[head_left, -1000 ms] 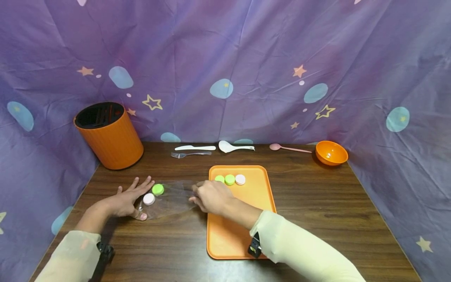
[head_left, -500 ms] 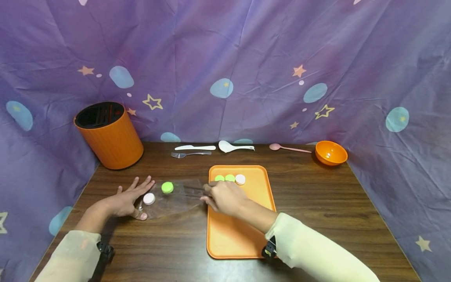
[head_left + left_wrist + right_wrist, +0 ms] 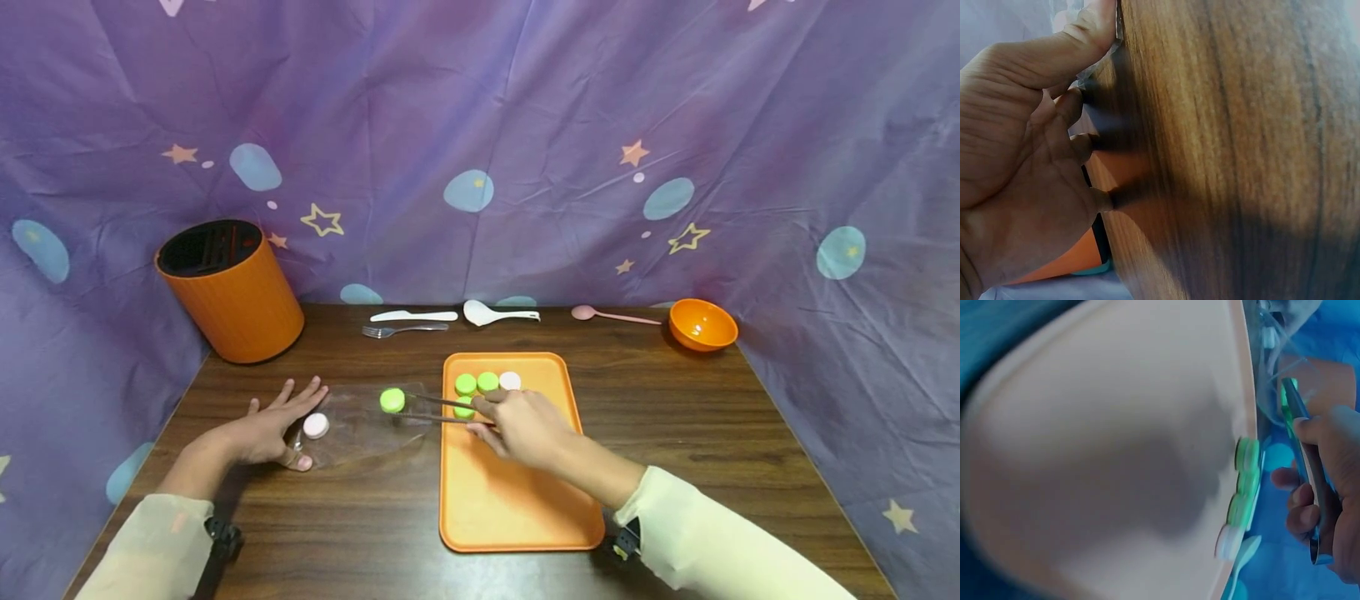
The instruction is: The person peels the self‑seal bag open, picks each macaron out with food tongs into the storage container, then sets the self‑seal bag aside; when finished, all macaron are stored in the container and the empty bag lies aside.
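My left hand (image 3: 270,425) rests on the table with its fingers spread, holding down the left end of a clear plastic bag (image 3: 360,442). In the left wrist view, the thumb (image 3: 1088,37) touches the crinkled plastic. A thick white disc (image 3: 316,426) lies in the bag beside that hand. My right hand (image 3: 528,429) grips metal tongs (image 3: 1313,469) over the orange tray (image 3: 521,508). The tongs point left, their tips on either side of a thick green disc (image 3: 392,400) near the bag's right end. Three green discs (image 3: 466,383) and a white one (image 3: 510,381) lie on the tray.
Behind the tray are a white knife (image 3: 412,316), a fork (image 3: 405,330), a white ladle (image 3: 495,315) and a pink spoon (image 3: 615,316). An orange bowl (image 3: 702,326) stands back right. An orange knife block (image 3: 232,300) stands back left, before a purple curtain (image 3: 480,125).
My right hand has moved right over the tray, the tongs drawing the green disc away from the white one along the bag. A third green disc on the tray shows now. My left hand stays put.
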A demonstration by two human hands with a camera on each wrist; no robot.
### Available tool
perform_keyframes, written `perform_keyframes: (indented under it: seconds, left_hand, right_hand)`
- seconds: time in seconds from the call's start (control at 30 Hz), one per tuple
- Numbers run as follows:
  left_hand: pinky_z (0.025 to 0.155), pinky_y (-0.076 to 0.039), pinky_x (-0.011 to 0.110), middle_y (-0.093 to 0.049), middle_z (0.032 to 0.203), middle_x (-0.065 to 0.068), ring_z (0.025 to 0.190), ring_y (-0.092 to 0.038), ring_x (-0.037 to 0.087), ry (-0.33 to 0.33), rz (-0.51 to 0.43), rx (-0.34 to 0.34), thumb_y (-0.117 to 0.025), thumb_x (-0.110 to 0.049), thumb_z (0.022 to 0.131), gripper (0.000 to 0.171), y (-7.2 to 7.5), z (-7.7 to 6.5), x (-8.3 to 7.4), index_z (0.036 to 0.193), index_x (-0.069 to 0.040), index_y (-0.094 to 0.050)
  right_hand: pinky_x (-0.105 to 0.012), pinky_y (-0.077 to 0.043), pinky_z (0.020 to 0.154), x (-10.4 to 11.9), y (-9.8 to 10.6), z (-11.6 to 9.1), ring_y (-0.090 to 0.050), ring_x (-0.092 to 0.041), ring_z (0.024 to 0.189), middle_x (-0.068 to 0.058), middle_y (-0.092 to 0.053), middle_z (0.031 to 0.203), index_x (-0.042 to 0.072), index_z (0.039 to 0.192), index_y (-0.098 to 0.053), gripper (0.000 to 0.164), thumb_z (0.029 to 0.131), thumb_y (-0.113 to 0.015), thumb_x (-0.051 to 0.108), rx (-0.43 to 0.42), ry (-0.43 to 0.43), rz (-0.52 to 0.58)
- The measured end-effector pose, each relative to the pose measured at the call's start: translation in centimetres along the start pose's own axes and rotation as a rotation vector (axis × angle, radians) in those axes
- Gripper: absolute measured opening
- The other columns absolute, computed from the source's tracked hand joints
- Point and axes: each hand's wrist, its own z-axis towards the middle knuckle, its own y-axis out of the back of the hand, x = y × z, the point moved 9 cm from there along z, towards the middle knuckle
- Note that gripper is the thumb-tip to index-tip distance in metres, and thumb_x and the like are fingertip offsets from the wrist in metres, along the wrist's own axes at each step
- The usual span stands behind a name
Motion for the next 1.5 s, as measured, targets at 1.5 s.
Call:
perform_keyframes:
  seconds: [1.5]
  left_hand:
    - [0.115,0.021,0.091,0.008,0.185,0.024,0.165,0.022,0.060,0.010,-0.011,0.010,-0.093,-0.033,0.081,0.128,-0.3,0.1,0.2,0.178,-0.006,-0.014]
  right_hand:
    - [-0.037,-0.057,0.053,-7.6,2.4,-11.0,-0.066,-0.011,0.063,0.004,-0.074,0.086,0.016,0.112,-0.082,0.024,0.097,-0.085,0.034,-0.049,-0.120,-0.060]
